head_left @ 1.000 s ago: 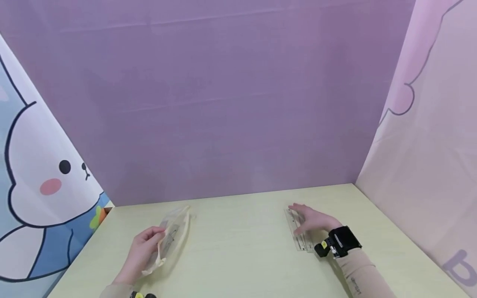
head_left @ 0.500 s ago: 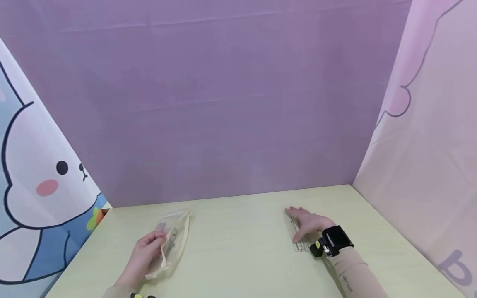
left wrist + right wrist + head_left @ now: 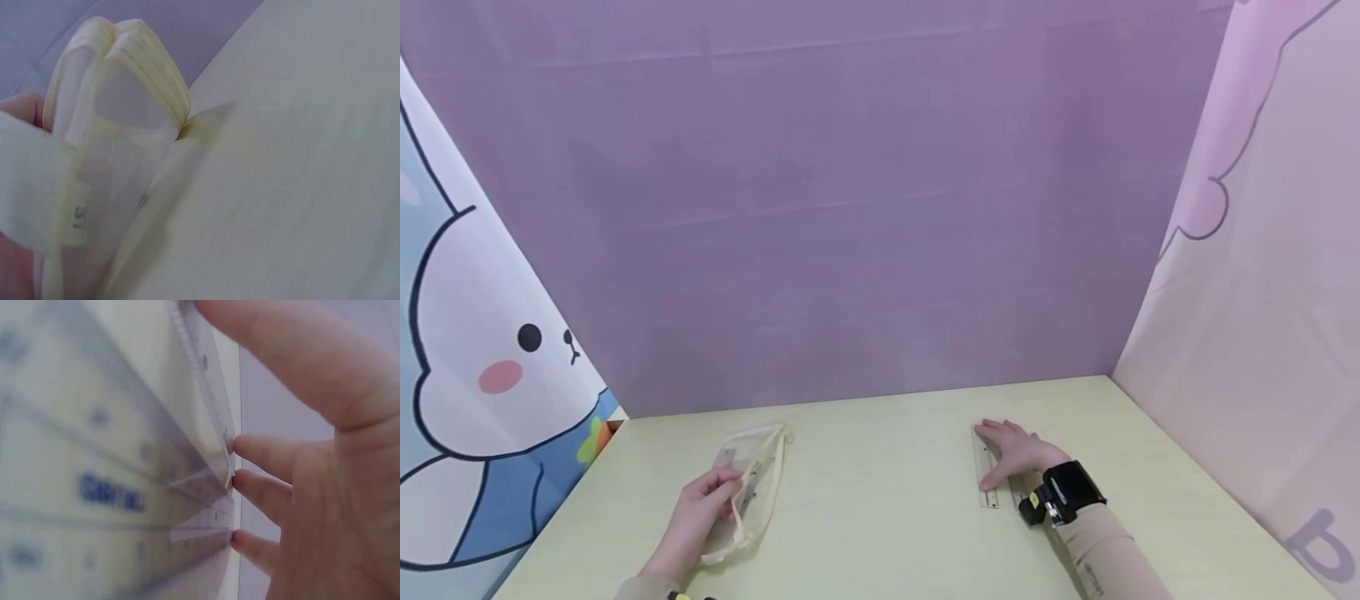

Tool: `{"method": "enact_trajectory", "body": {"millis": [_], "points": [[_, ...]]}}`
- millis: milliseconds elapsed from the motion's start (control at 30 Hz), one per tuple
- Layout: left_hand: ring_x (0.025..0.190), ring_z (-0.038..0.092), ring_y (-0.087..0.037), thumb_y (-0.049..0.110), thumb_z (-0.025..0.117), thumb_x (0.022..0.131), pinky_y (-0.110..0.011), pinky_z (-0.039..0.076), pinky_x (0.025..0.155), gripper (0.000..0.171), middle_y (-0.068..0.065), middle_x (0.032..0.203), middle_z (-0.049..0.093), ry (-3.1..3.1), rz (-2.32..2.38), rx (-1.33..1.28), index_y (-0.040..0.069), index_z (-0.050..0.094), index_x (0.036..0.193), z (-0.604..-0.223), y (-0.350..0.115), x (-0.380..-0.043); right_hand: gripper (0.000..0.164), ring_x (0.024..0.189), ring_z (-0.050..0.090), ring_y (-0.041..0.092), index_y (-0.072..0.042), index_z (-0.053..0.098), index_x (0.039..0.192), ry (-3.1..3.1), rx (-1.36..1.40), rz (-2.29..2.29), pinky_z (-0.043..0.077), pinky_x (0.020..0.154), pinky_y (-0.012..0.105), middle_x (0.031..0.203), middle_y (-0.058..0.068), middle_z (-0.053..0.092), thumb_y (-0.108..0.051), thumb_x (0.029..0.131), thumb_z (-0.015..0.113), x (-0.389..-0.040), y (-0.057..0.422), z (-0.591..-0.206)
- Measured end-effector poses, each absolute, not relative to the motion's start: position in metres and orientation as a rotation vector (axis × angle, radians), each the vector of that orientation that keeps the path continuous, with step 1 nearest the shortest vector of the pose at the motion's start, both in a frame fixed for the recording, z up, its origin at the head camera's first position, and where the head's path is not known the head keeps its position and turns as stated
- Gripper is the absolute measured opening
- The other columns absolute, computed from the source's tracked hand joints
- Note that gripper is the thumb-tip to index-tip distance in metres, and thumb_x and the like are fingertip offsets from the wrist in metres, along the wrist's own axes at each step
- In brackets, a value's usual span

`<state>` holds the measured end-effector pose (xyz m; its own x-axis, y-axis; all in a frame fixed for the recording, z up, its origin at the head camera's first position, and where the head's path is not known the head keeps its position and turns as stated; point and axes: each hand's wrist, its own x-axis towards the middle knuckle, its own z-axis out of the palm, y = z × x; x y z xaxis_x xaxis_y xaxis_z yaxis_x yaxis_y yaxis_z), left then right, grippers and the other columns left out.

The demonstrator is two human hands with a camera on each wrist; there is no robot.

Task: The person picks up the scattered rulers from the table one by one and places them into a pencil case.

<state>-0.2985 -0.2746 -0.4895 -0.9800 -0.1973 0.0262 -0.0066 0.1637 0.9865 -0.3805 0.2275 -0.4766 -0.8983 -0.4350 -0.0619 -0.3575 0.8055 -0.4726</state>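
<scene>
My left hand [image 3: 700, 510] pinches the near-left edge of a translucent pouch [image 3: 765, 490] with a cream border, its thumb and fingers on the rim. Dark marks show on or through the pouch. In the left wrist view the pouch [image 3: 125, 94] stands up with its cream edging folded together. Over at the right, my right hand [image 3: 1017, 450] is spread with fairly straight fingers, touching a clear ruler [image 3: 988, 497] flat on the table. A second clear strip [image 3: 1017, 487] lies beside it, partly under the hand. Close up, clear plastic with blurred blue print [image 3: 112, 494] lies by the fingertips.
The pale table [image 3: 880, 500] stretches between the two hands. A purple backdrop [image 3: 865, 208] rises along its far edge. Printed cloth panels stand at the left [image 3: 482, 317] and the right [image 3: 1262, 358].
The clear ruler under my right hand has slid slightly left, opening a gap from the strip beside it. My left hand has moved a little right with the pouch, which now lies flatter.
</scene>
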Motion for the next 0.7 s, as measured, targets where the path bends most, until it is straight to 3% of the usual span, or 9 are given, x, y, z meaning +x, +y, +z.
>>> {"method": "enact_trajectory", "body": {"millis": [267,700], "points": [[0.069,0.054,-0.011,0.006,0.062,0.089,-0.024,0.050,0.060,0.028,-0.003,0.093,0.061,-2.309,-1.910,0.201,-0.009,0.061,0.112,-0.4913,-0.2750,-0.2989,0.107,0.134,0.019,0.056,0.001,0.039,0.145,2.850,-0.632,-0.702,0.010,0.091,0.083,0.150,0.025,0.031,-0.043,0.061,0.088,-0.3775,0.2280,-0.4818],[0.060,0.050,-0.011,0.008,0.063,0.091,-0.025,0.049,0.058,0.027,-0.002,0.078,0.055,-2.346,-1.899,0.150,-0.009,0.062,0.112,-0.4951,-0.2816,-0.3065,0.110,0.135,0.021,0.054,-0.001,0.037,0.146,2.858,-0.647,-0.692,0.010,0.092,0.083,0.151,0.024,0.030,-0.047,0.060,0.088,-0.3803,0.2281,-0.4811]]}}
